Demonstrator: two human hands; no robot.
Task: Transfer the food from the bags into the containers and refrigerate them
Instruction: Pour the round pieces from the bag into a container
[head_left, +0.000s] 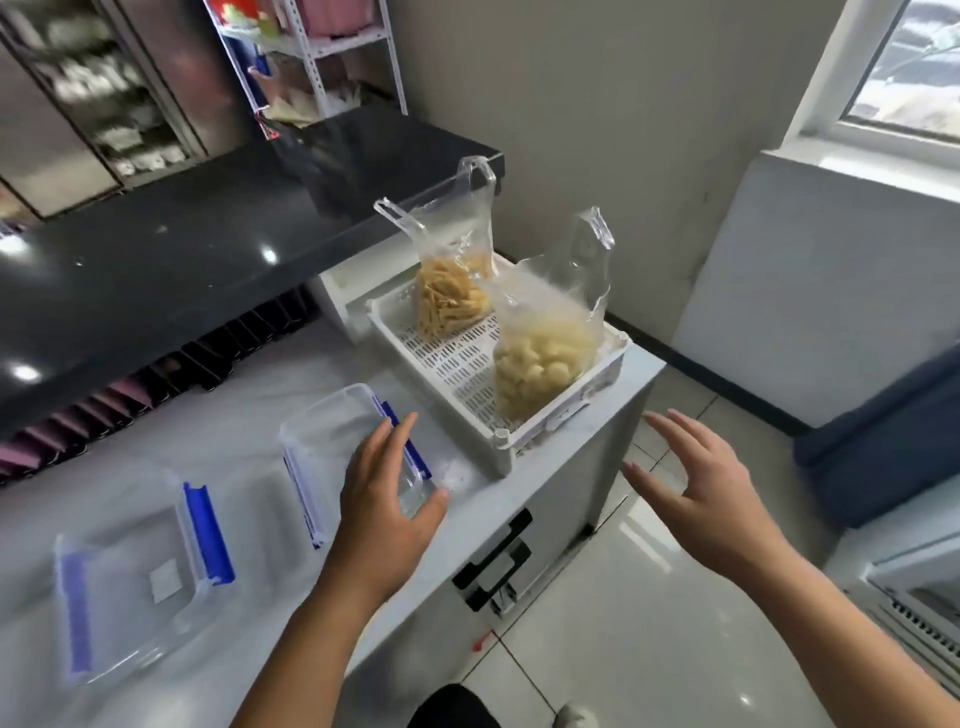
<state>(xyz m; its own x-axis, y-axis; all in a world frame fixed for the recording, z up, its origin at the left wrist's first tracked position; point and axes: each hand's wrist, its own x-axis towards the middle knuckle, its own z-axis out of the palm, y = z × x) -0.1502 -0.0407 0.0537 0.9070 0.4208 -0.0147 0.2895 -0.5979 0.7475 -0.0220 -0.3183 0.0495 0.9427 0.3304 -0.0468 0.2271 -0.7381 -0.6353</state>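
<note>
Two clear plastic bags stand in a white slotted tray (441, 364) at the counter's right end. The far bag (452, 299) holds yellow strips and the near bag (540, 364) holds pale round pieces. Two clear containers with blue clips sit on the white counter, both without lids: one (332, 447) right under my left hand (384, 499), another (135, 571) at the left. My left hand hovers over the near container's right edge, fingers straight; whether it touches is unclear. My right hand (701, 493) is spread in the air beyond the counter's end, holding nothing.
A dark raised shelf (182, 249) runs along the back of the counter. Black handles (493, 556) show on the counter's front. A tiled floor lies at the right, with a blue seat (883, 441) and a white appliance (914, 597) at the right edge.
</note>
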